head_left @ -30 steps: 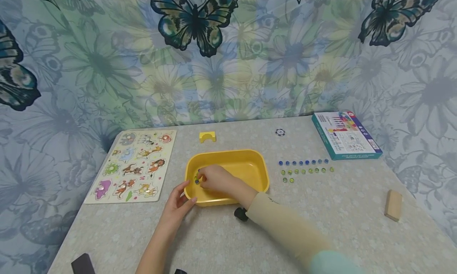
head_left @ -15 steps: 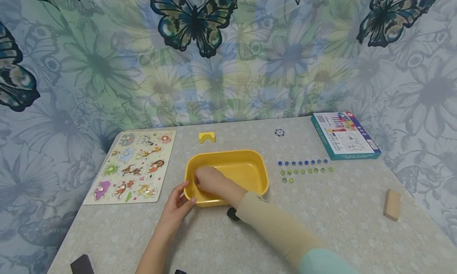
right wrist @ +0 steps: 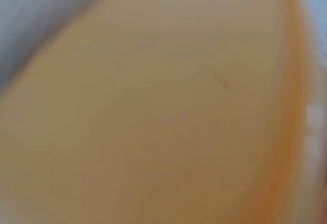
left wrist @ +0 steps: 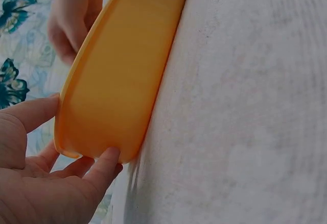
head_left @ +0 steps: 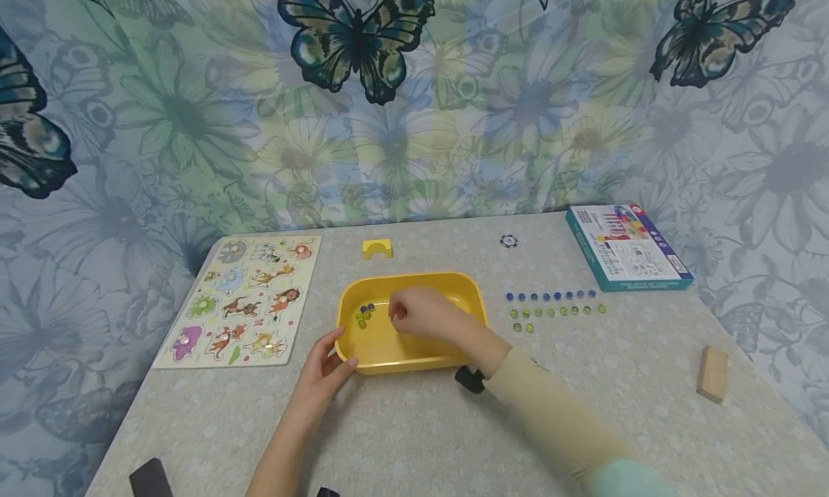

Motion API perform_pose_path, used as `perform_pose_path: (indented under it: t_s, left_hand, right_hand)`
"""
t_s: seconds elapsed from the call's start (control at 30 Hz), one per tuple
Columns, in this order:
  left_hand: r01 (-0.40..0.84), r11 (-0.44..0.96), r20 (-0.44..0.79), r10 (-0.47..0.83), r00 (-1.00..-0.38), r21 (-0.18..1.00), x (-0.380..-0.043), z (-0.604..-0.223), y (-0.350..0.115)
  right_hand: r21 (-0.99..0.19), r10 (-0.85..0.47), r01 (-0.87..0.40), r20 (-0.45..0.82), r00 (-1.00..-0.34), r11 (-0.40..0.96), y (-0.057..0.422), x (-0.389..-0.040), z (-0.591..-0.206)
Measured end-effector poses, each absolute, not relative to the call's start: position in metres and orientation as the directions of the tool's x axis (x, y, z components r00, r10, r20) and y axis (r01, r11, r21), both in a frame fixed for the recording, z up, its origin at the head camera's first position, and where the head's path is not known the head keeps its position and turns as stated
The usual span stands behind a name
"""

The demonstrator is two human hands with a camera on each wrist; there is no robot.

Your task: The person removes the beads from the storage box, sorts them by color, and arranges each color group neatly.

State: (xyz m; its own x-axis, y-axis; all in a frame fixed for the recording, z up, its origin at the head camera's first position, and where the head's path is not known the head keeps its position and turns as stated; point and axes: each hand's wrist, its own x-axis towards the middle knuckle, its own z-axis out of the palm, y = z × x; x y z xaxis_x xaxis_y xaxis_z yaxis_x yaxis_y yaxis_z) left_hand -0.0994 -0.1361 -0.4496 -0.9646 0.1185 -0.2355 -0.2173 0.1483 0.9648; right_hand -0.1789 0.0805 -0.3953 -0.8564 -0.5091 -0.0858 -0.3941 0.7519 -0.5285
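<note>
A yellow plastic tray (head_left: 447,346) stands on the table, and in the left wrist view its outer wall (left wrist: 112,81) rises beside the cloth. My left hand (head_left: 322,367) holds its left end, thumb and fingers about the near left corner; the left wrist view shows the same hand (left wrist: 56,168) against that end. My right hand (head_left: 427,316) is over the middle of the tray, fingers curled and fingertips pinched together on a small glass marble, which is nearly hidden. Left of it several blue and green glass marbles (head_left: 363,317) lie on the tray floor. The right wrist view is blurred, mostly tray wall (right wrist: 153,106).
Right of the tray, blue marbles (head_left: 547,296) form a row, with green marbles (head_left: 550,312) below. A puzzle board (head_left: 239,303) lies left; a yellow arch block (head_left: 377,249) and poker chip (head_left: 509,242) lie behind. A box (head_left: 628,245) and wooden block (head_left: 713,373) are right.
My right hand has come away from the marbles at the tray's left end and moved right to the middle, uncovering them. The left hand keeps its place at the tray.
</note>
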Motion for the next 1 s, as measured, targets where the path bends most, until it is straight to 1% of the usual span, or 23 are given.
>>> perform_pose_path:
  t_s: [0.17, 0.27, 0.4, 0.47, 0.6, 0.8, 1.0]
  left_hand:
    - [-0.204, 0.147, -0.222, 0.118, -0.968, 0.968, -0.099, -0.451, -0.136]
    - [-0.188, 0.140, -0.205, 0.123, -0.971, 0.972, -0.099, -0.453, -0.138]
    - [-0.187, 0.142, -0.205, 0.126, -0.971, 0.972, -0.099, -0.454, -0.138]
    - [-0.188, 0.141, -0.206, 0.126, -0.970, 0.972, -0.099, -0.454, -0.137]
    - [-0.198, 0.139, -0.215, 0.122, -0.969, 0.970, -0.099, -0.452, -0.137]
    - [-0.214, 0.137, -0.231, 0.120, -0.965, 0.967, -0.099, -0.452, -0.137]
    - [-0.207, 0.135, -0.223, 0.122, -0.967, 0.969, -0.099, -0.451, -0.137]
  right_hand:
    - [-0.564, -0.412, -0.319, -0.041, -0.910, 0.762, 0.144, -0.175, -0.381]
    - [-0.561, -0.342, -0.266, -0.033, -0.939, 0.784, 0.183, -0.175, -0.380]
    - [-0.545, -0.275, -0.197, -0.064, -0.959, 0.815, 0.227, -0.177, -0.386]
    - [-0.523, -0.261, -0.178, -0.088, -0.961, 0.833, 0.243, -0.179, -0.392]
    - [-0.488, -0.260, -0.153, -0.158, -0.953, 0.859, 0.262, -0.184, -0.405]
    - [-0.450, -0.245, -0.110, -0.254, -0.936, 0.886, 0.269, -0.192, -0.418]
    - [-0.421, -0.248, -0.107, -0.296, -0.922, 0.900, 0.267, -0.197, -0.423]
